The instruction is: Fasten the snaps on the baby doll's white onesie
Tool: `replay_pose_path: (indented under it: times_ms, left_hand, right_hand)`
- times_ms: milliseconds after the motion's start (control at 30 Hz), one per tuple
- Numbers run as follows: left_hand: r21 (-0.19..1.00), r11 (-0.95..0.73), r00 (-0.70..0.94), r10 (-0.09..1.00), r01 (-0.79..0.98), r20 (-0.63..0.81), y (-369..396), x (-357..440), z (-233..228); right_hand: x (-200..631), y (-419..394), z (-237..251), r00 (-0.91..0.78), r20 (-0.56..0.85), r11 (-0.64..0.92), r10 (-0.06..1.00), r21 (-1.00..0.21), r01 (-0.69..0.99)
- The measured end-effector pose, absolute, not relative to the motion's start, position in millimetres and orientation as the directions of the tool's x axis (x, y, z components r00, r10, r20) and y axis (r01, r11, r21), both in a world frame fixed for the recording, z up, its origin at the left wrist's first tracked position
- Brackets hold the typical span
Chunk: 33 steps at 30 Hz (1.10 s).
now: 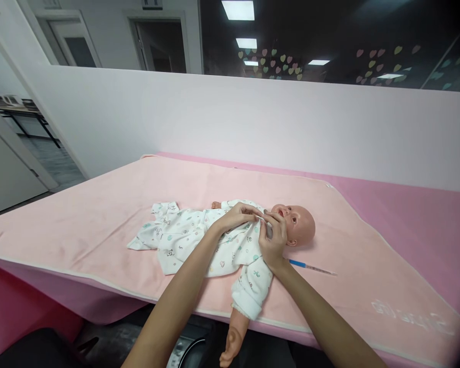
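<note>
Doll (291, 225) lies on its back across our pink towel (99, 214), one arm dangling past the table's near edge. Our left hand (237, 214) and right hand (272, 237) pinch the romper (199, 240) collar at its neck. Beside our right wrist lies a syringe (310, 267); open towel surrounds us.

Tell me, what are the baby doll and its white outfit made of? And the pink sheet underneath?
The doll looks like smooth, slightly shiny plastic or vinyl: its head shows a soft gleam. Its outfit seems thin printed cotton, since it creases and lies limp. The pink sheet looks like matte, soft cloth, maybe fleece or towelling, with a stitched pale edge.
</note>
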State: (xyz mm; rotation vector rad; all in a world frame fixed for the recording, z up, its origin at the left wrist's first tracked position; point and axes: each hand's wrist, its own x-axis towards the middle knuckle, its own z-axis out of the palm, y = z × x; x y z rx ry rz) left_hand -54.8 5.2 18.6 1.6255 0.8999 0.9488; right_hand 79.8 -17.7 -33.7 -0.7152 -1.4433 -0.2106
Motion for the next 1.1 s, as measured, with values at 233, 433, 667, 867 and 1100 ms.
replay_pose_path:
  times_ms: [233,433,667,867,1100]
  left_hand:
    - [0.961,-0.239,0.445,0.882,0.141,0.154,4.7,-54.8,18.6]
    - [0.931,-0.302,0.463,0.868,0.206,0.179,5.9,-54.1,17.0]
    - [0.836,-0.4,0.483,0.854,0.375,0.191,2.7,-52.4,18.6]
    - [0.621,-0.508,0.474,0.848,0.597,0.239,-6.6,-47.6,24.6]
    - [0.415,-0.462,0.401,0.887,0.784,0.231,-10.0,-39.3,22.5]
  right_hand:
    - [80.1,-18.1,-34.5,0.163,0.956,0.803,0.244,-0.293,0.518]
    - [79.0,-16.0,-36.8,0.151,0.953,0.812,0.261,-0.302,0.5]
    - [78.4,-15.0,-37.9,0.114,0.951,0.817,0.288,-0.307,0.488]
    - [78.6,-14.4,-40.3,0.089,0.943,0.821,0.321,-0.323,0.471]
    - [77.9,-15.3,-44.5,0.043,0.904,0.802,0.424,-0.397,0.446]
